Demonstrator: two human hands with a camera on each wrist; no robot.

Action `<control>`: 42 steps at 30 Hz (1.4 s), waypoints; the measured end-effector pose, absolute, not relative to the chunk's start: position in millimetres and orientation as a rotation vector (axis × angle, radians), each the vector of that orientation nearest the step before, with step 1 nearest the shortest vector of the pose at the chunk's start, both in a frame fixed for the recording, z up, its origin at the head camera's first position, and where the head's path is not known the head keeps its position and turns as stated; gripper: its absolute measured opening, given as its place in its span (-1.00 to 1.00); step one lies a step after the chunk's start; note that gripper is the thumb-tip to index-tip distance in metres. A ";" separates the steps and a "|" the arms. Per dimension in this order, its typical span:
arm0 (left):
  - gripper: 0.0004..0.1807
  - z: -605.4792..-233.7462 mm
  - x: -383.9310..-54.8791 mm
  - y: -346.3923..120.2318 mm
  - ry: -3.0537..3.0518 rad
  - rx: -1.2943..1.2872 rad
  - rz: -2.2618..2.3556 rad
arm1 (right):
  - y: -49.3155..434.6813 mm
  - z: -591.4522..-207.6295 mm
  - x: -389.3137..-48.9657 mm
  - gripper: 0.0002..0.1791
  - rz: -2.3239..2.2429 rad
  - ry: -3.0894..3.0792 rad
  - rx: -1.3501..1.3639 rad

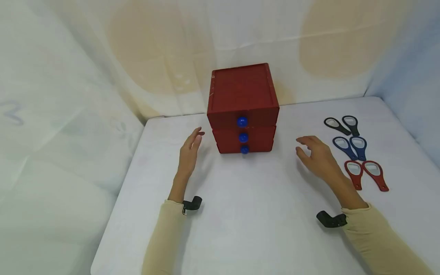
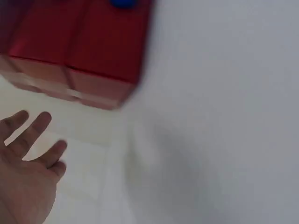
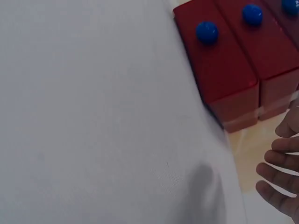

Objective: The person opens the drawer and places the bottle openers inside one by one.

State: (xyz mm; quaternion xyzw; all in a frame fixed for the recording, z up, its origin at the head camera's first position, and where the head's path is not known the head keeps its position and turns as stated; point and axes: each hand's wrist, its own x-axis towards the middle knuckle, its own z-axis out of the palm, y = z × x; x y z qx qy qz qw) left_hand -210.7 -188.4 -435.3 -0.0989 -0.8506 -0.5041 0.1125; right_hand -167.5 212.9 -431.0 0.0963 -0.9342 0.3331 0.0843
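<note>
A red box of three stacked drawers (image 1: pixel 240 91), each with a round blue knob (image 1: pixel 242 122), stands at the back of the white table. My left hand (image 1: pixel 188 154) is held beside its left side, fingers apart and holding nothing. On the other side my right hand (image 1: pixel 317 158) hovers between the box and the handled lenses, its fingers loosely bent and nothing in them. In the left wrist view the left hand (image 2: pixel 30 172) shows spread fingers apart from the box. The right wrist view has the right hand (image 3: pixel 282 168) near the drawers (image 3: pixel 229 70), also apart.
At the right lie small handled magnifiers in pairs: black (image 1: pixel 332 123), blue (image 1: pixel 341 143) and red (image 1: pixel 354 168). A pale cloth wall (image 1: pixel 161 46) rises behind the table (image 1: pixel 240 221), with more cloth at left and right. Each wrist carries a black camera mount (image 1: pixel 193 203).
</note>
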 end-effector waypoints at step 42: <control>-0.50 -374.9 -230.5 -163.1 -1.982 -0.605 -2.122 | 114.9 -378.3 -155.1 -0.73 1.103 -2.203 0.612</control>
